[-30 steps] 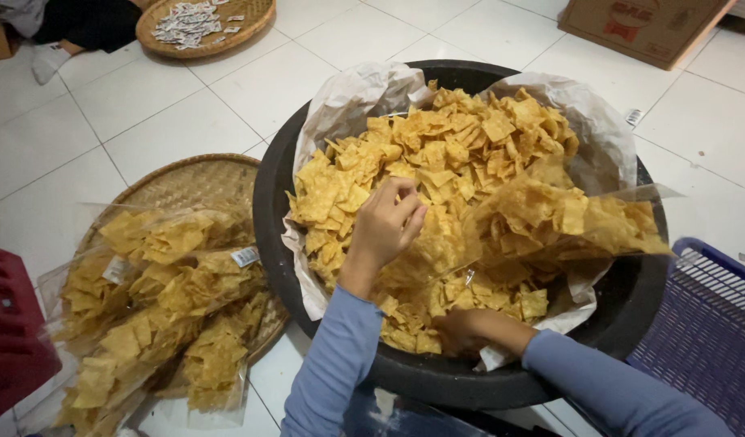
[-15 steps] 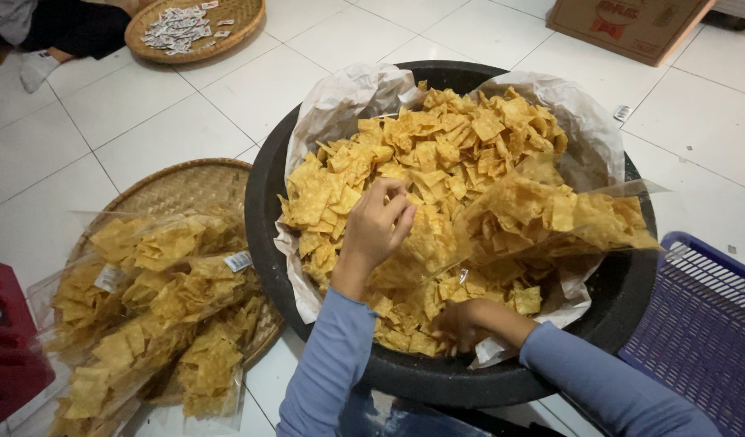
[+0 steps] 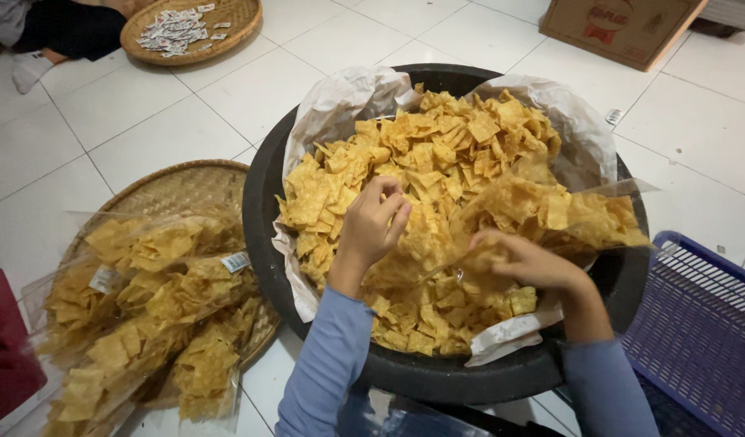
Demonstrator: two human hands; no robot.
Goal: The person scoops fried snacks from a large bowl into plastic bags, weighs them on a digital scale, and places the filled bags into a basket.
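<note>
The left hand curls its fingers around crinkly yellow square chips heaped in the big round black tub. The right hand grips the mouth of a shiny clear bag of chips, lying at the tub's right side.

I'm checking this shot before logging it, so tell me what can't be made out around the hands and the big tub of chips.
All in the head view:
- Left hand: fingers curl into the chips, so any grip is hidden.
- Right hand: its fingertips sit behind the clear bag.
- Black tub: the inside is covered by paper lining.
- Purple basket: cut off by the right edge.
- Small packets in the far woven tray: too small to identify.
</note>
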